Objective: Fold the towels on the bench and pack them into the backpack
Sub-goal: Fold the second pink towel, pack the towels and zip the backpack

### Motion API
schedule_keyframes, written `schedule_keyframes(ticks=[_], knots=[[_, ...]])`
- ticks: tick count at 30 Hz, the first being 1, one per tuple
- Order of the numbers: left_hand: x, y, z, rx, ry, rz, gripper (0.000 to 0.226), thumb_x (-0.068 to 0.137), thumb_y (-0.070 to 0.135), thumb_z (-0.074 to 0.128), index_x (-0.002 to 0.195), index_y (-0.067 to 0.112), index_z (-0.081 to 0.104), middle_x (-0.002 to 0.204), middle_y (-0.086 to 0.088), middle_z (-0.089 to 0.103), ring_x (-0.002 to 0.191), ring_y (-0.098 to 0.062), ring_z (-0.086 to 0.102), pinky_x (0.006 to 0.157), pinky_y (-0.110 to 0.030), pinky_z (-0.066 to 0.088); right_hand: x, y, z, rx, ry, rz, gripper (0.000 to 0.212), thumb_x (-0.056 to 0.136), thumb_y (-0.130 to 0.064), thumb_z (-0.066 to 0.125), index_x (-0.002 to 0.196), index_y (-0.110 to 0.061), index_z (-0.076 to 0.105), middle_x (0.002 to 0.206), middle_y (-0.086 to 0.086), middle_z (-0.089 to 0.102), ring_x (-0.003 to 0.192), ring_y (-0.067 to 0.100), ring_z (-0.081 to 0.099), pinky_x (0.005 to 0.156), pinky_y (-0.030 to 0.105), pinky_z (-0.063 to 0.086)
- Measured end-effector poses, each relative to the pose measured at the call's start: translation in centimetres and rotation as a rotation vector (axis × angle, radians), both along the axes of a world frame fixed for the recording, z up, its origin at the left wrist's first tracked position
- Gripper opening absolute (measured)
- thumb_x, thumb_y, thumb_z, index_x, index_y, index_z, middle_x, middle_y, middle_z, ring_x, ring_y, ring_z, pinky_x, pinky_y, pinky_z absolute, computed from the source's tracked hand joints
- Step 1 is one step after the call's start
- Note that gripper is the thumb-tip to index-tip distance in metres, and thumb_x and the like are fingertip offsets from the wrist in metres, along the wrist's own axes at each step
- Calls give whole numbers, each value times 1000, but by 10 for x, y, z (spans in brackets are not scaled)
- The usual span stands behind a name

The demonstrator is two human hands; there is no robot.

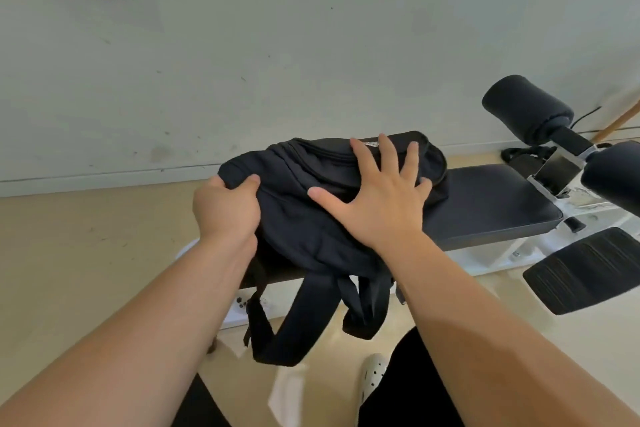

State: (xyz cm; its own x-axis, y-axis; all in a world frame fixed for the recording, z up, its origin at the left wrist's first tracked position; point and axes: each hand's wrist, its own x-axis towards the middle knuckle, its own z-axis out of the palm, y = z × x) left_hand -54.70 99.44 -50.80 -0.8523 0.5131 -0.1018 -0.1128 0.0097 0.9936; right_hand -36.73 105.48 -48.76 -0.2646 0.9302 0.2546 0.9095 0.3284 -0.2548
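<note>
Pale wall and beige floor back a black padded table (485,204), where the dark backpack (304,218) lies at its left end, straps (304,315) hanging off the near edge. The left hand (227,208) grips the bag's left corner; the right hand (377,198) lies flat on top, fingers spread. Best to pin it steady, then find the zip. No towels show; its contents are hidden.

We wear a white clog (373,374) dotted with round vent holes — its toe rounded. Just right of the clog sits a black trouser leg (412,395), left of the clog a second dark leg (199,407); our arms are bare from left hand (227,208) and right hand (377,199) back.
</note>
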Motion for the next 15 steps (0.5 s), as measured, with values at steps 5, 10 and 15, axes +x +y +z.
schedule_keyframes(ticks=[5,10,15], knots=[[-46,-11,1,18,32,81,7,81,14,75,78,14,69,84,-3,72,78,-20,68,78,-37,59,-28,-4,-21,-95,88,167,99,75,-92,36,155,-47,-1,167,-2,-8,150,32,-24,117,61,10],[-60,-32,-19,33,-24,135,7,84,12,73,81,11,68,84,-4,69,73,-17,62,70,-30,54,-46,-4,-34,-145,83,299,91,83,-84,36,155,-46,-5,166,-4,-16,146,30,-34,120,60,-3],[-50,-43,-42,-125,-95,81,20,89,23,72,77,11,60,67,2,53,53,-14,41,46,-16,36,-40,-7,-41,-115,-50,293,91,82,-86,32,155,-47,-7,167,-2,-14,149,32,-27,121,59,0]])
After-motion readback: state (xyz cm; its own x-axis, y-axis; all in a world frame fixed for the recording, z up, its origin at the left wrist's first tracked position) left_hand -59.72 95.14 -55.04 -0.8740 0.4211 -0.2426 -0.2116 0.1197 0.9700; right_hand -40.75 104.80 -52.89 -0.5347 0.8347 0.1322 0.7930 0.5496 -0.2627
